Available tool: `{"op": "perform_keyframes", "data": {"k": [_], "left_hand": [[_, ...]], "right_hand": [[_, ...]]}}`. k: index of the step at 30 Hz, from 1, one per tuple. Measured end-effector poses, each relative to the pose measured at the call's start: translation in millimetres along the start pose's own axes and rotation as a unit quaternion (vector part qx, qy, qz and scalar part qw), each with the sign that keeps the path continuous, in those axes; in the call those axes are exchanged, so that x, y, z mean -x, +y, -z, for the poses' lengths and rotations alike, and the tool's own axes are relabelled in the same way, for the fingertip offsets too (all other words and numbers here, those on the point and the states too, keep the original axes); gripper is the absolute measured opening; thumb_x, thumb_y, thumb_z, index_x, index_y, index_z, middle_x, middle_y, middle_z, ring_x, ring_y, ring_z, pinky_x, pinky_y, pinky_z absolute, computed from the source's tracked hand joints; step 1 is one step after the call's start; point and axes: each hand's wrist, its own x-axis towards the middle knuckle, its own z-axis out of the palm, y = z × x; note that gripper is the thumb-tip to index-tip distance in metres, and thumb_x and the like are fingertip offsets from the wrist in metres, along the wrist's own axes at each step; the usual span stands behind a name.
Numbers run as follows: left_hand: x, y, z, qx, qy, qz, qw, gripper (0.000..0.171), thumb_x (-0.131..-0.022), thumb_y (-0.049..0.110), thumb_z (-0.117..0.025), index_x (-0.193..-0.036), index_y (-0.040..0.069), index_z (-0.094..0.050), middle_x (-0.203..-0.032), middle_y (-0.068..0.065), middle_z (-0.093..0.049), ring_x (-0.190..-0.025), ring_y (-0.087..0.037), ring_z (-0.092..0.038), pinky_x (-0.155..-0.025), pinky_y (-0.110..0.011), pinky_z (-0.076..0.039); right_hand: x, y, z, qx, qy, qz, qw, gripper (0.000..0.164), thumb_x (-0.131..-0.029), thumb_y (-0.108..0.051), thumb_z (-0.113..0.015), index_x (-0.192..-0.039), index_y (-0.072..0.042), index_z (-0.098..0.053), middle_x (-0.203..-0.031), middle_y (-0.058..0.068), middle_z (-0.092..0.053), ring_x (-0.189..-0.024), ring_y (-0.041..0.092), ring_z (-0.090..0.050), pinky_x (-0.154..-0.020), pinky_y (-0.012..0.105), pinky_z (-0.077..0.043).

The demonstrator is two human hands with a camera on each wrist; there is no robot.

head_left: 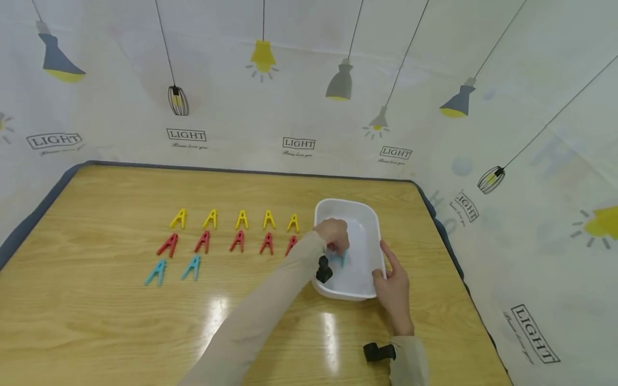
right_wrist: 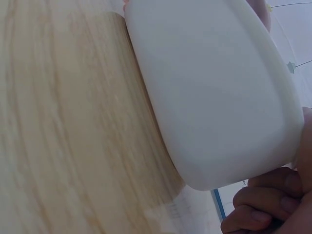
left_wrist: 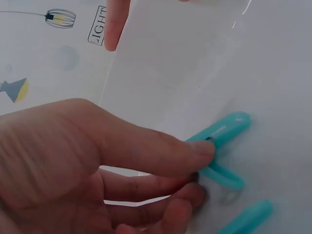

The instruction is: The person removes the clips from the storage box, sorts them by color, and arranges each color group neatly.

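My left hand reaches into a white plastic basin. In the left wrist view, thumb and fingers pinch a turquoise clothespin just over the basin's bottom. Beside it lies another turquoise clothespin, partly cut off by the frame's edge. My right hand grips the basin's right rim near the front corner, its thumb at the edge and its index finger stretched along the side. The right wrist view shows the basin's outer wall and curled fingers by it.
Left of the basin, clothespins lie in rows on the wooden table: several yellow clothespins at the back, several red clothespins in the middle, two turquoise clothespins in front. A lamp-patterned sheet stands behind and to the right.
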Motion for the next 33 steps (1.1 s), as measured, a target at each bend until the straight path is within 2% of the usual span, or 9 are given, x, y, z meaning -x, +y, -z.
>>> {"op": "perform_keyframes", "data": {"k": [4, 9, 12, 16, 20, 22, 25, 30, 33], "left_hand": [[0.5, -0.9, -0.4, -0.007, 0.020, -0.020, 0.9996, 0.016, -0.074, 0.004, -0.073, -0.080, 0.010, -0.059, -0.063, 0.000, -0.054, -0.053, -0.013, -0.048, -0.048, -0.023, -0.038], [2.7, -1.2, -0.9, -0.026, 0.070, -0.028, 0.9968, 0.019, -0.079, 0.011, -0.073, -0.095, 0.011, -0.062, -0.089, -0.006, -0.061, -0.075, -0.019, -0.054, -0.060, -0.030, -0.044], [2.7, -0.6, -0.7, -0.019, 0.092, -0.023, 0.9953, 0.019, -0.084, 0.020, -0.075, -0.096, 0.010, -0.065, -0.092, -0.006, -0.063, -0.080, -0.020, -0.056, -0.067, -0.033, -0.047], [-0.2, -0.4, 0.3, 0.027, 0.123, -0.041, 0.9911, 0.016, -0.089, 0.025, -0.074, -0.093, 0.011, -0.070, -0.089, -0.002, -0.067, -0.078, -0.017, -0.058, -0.070, -0.031, -0.050], [-3.7, 0.0, 1.2, 0.078, 0.166, -0.080, 0.9797, 0.009, -0.092, 0.023, -0.073, -0.093, 0.014, -0.073, -0.091, 0.003, -0.071, -0.080, -0.012, -0.061, -0.073, -0.028, -0.051], [-4.8, 0.6, 1.0, 0.090, 0.194, -0.098, 0.9719, 0.010, -0.093, 0.024, -0.072, -0.095, 0.014, -0.073, -0.091, 0.003, -0.071, -0.080, -0.012, -0.061, -0.073, -0.028, -0.051], [-5.3, 2.2, 0.6, 0.108, 0.230, -0.115, 0.9604, 0.013, -0.095, 0.026, -0.070, -0.100, 0.014, -0.073, -0.091, 0.004, -0.071, -0.079, -0.011, -0.062, -0.071, -0.026, -0.051], [-0.1, 5.5, 2.0, 0.155, 0.245, -0.126, 0.9487, 0.017, -0.096, 0.025, -0.069, -0.108, 0.014, -0.073, -0.096, 0.002, -0.071, -0.080, -0.009, -0.061, -0.071, -0.023, -0.049], [3.8, 7.3, 5.5, 0.165, 0.260, -0.129, 0.9429, 0.018, -0.096, 0.025, -0.069, -0.109, 0.015, -0.075, -0.098, 0.003, -0.073, -0.080, -0.009, -0.062, -0.070, -0.022, -0.050]], "right_hand": [[-1.2, -3.0, 0.8, 0.003, 0.006, 0.011, 1.000, 0.071, -0.087, 0.006, -0.051, -0.152, -0.022, -0.047, -0.047, -0.007, -0.036, -0.038, 0.006, -0.035, -0.039, 0.022, -0.034], [-1.9, -5.2, 1.3, -0.004, 0.001, 0.017, 1.000, 0.071, -0.087, 0.006, -0.050, -0.152, -0.021, -0.047, -0.045, -0.007, -0.037, -0.037, 0.005, -0.035, -0.039, 0.022, -0.034], [-1.9, -5.4, 0.7, -0.004, -0.002, 0.008, 1.000, 0.071, -0.088, 0.005, -0.051, -0.153, -0.024, -0.046, -0.046, -0.006, -0.039, -0.038, 0.006, -0.037, -0.040, 0.022, -0.035], [-2.5, -4.8, -0.2, -0.002, 0.000, 0.000, 1.000, 0.071, -0.089, 0.004, -0.051, -0.153, -0.025, -0.046, -0.049, 0.002, -0.050, -0.039, 0.008, -0.043, -0.041, 0.023, -0.037], [-2.9, -4.5, -0.8, -0.003, 0.002, -0.001, 1.000, 0.070, -0.088, 0.004, -0.052, -0.153, -0.024, -0.046, -0.056, 0.012, -0.061, -0.040, 0.009, -0.046, -0.042, 0.023, -0.039], [-2.7, -4.3, -1.0, -0.003, 0.004, 0.000, 1.000, 0.070, -0.088, 0.004, -0.052, -0.152, -0.023, -0.047, -0.056, 0.011, -0.061, -0.039, 0.008, -0.046, -0.041, 0.023, -0.039], [-2.0, -3.3, -0.8, -0.002, 0.006, 0.004, 1.000, 0.070, -0.087, 0.005, -0.052, -0.152, -0.022, -0.048, -0.050, 0.004, -0.054, -0.038, 0.007, -0.042, -0.040, 0.023, -0.037], [0.1, -2.0, 0.2, -0.004, 0.004, 0.008, 1.000, 0.071, -0.086, 0.006, -0.051, -0.151, -0.021, -0.049, -0.049, -0.004, -0.048, -0.036, 0.005, -0.039, -0.039, 0.023, -0.035], [0.8, -0.7, 0.1, -0.003, 0.006, 0.005, 1.000, 0.071, -0.086, 0.005, -0.051, -0.151, -0.021, -0.049, -0.048, -0.005, -0.046, -0.036, 0.005, -0.038, -0.039, 0.022, -0.034]]}}
